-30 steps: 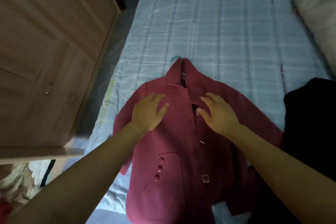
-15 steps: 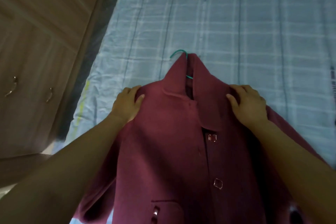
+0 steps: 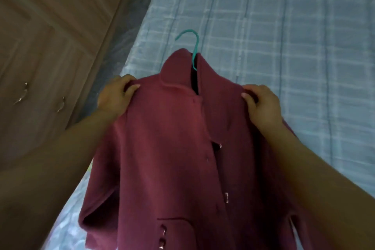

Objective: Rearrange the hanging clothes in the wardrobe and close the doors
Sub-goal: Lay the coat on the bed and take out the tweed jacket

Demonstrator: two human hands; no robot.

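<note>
A dark red buttoned coat (image 3: 172, 158) hangs on a teal hanger (image 3: 192, 46), whose hook pokes out above the collar. My left hand (image 3: 115, 95) grips the coat's left shoulder, thumb over the fabric. At the coat's right shoulder my right hand (image 3: 261, 103) grips it the same way. The coat is lifted off the bed at the shoulders, and its lower part drapes toward me. The wardrobe (image 3: 50, 46) stands at the left with its wooden doors shut.
A bed with a pale blue checked cover (image 3: 284, 36) fills the right and far side. A narrow dark floor gap (image 3: 129, 20) runs between bed and wardrobe. Two metal handles (image 3: 60, 104) sit on the wardrobe doors.
My hands slid from the coat's chest out to its shoulders and closed on them. The coat has been raised off the bed, with the hanger hook now standing free.
</note>
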